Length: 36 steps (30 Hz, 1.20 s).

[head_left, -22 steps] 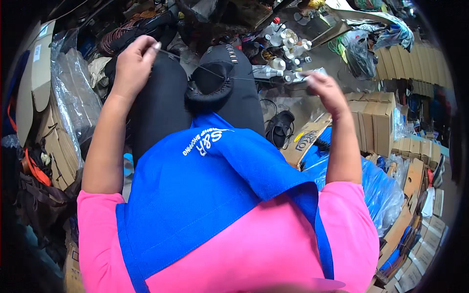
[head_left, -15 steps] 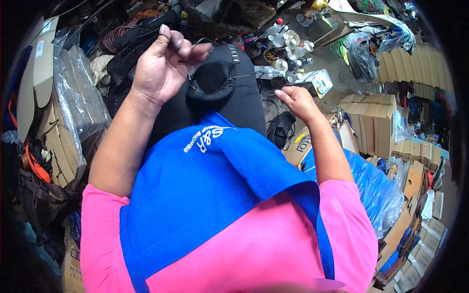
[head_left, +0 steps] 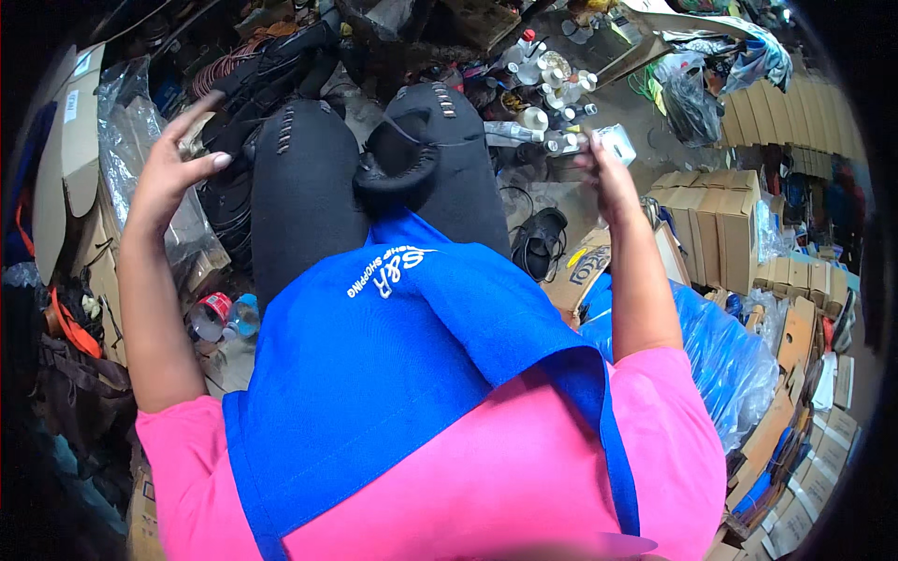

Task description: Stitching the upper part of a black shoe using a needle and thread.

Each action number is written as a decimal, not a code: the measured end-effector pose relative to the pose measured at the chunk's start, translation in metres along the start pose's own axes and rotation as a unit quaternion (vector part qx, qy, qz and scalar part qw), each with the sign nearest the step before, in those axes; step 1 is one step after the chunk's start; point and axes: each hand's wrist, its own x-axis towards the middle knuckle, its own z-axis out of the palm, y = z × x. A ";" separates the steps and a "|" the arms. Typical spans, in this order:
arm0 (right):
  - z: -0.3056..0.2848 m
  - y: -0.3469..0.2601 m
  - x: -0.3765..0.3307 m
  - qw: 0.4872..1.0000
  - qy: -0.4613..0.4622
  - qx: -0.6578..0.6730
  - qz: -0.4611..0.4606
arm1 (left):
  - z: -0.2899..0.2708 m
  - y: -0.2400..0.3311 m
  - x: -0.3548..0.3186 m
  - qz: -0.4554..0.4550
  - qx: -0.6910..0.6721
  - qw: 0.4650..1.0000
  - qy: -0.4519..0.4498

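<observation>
A black shoe upper [head_left: 398, 173] with an open collar and stitching along its edge rests in my lap, against my right knee. A thin dark strand runs from it toward the right. My left hand [head_left: 170, 182] is raised to the left of my knees, with thumb and index finger spread apart and nothing visible between them. My right hand [head_left: 613, 182] is held out to the right, near the bottles. Its fingers are curled toward the thumb and partly blurred; what they hold, if anything, cannot be made out. Neither hand touches the shoe upper.
Several plastic bottles [head_left: 552, 89] and a white container [head_left: 615, 143] stand ahead to the right. A black shoe-like item [head_left: 541, 241] lies beside my right leg. Cardboard boxes [head_left: 716, 220] and blue plastic-wrapped material [head_left: 697, 351] are at right. Plastic-covered cardboard [head_left: 140, 140] leans at left.
My left hand has swung left and down from above the shoe upper, and its fingers have spread. My right hand has moved outward to the right and slightly up. The shoe upper stays in my lap.
</observation>
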 end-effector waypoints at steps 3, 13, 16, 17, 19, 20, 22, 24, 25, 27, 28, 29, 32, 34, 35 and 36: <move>0.034 -0.068 -0.009 0.972 -0.079 -0.043 -0.219 | 0.008 0.006 -0.008 0.006 -0.082 0.971 0.224; 0.149 -0.150 -0.025 0.750 -0.436 -0.444 -0.226 | 0.150 0.039 0.001 0.198 0.216 0.951 -0.095; 0.137 -0.131 -0.039 0.790 -0.433 -0.386 -0.197 | 0.156 0.035 0.003 0.217 0.253 0.938 -0.098; 0.133 -0.120 -0.045 0.809 -0.412 -0.363 -0.209 | 0.157 0.036 0.003 0.232 0.286 0.924 -0.101; 0.125 -0.102 -0.044 0.834 -0.404 -0.320 -0.197 | 0.161 0.036 0.006 0.262 0.297 0.914 -0.090; 0.125 -0.096 -0.042 0.836 -0.402 -0.319 -0.196 | 0.162 0.036 0.007 0.289 0.309 0.903 -0.077; 0.128 -0.095 -0.048 0.877 -0.407 -0.192 -0.170 | 0.157 0.040 0.007 0.285 0.312 0.902 -0.086; 0.133 -0.096 -0.054 0.880 -0.392 -0.206 -0.171 | 0.149 0.043 0.007 0.280 0.315 0.902 -0.092; 0.136 -0.094 -0.056 0.880 -0.339 -0.219 -0.249 | 0.144 0.044 0.008 0.265 0.254 0.924 -0.105; 0.133 -0.099 -0.066 0.866 -0.212 -0.245 -0.381 | 0.133 0.049 0.012 0.218 0.144 0.960 -0.100; 0.129 -0.104 -0.073 0.891 -0.186 -0.228 -0.346 | 0.128 0.051 0.015 0.169 0.091 0.978 -0.084; 0.124 -0.109 -0.074 0.895 -0.204 -0.227 -0.327 | 0.127 0.048 0.024 0.165 0.046 0.983 -0.062; 0.123 -0.109 -0.080 0.904 -0.349 -0.180 -0.170 | 0.129 0.051 0.044 0.176 0.021 0.982 -0.065; 0.126 -0.110 -0.081 0.869 -0.382 -0.261 -0.178 | 0.143 0.045 0.054 0.148 0.014 0.981 -0.127; 0.127 -0.106 -0.080 0.866 -0.387 -0.269 -0.171 | 0.149 0.042 0.057 0.143 -0.009 0.981 -0.134; 0.127 -0.104 -0.081 0.863 -0.391 -0.276 -0.163 | 0.151 0.043 0.059 0.145 -0.009 0.980 -0.135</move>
